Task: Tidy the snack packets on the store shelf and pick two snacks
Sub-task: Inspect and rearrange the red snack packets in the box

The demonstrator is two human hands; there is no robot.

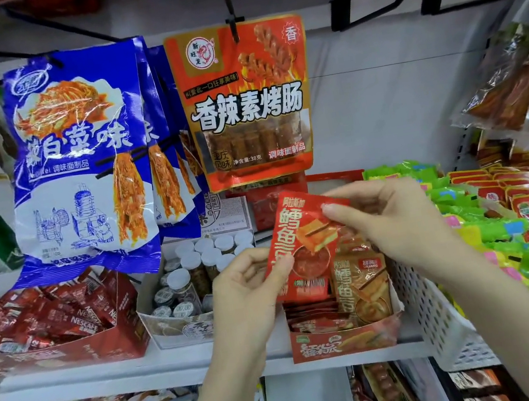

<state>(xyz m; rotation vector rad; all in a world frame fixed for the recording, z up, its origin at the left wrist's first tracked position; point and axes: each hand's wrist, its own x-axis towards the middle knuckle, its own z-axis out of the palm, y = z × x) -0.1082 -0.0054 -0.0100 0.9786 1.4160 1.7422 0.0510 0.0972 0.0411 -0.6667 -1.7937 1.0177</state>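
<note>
Packet of red snack sits pinched between both hands, left hand at its lower edge, right hand at the top corner; keep it flat, then slide it upright into the box just below.

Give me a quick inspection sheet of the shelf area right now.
Surface: white shelf, crowded with display boxes.
Job's things: red snack packet held above its red display box.
Clutter: Nescafe sachet box; box of white-capped jars; white basket of green packets.
Grippers: left hand pinches the packet's lower edge, right hand its top corner.
Cables: nothing seen.
Surroundings: blue packets and an orange packet hang on hooks.
</note>
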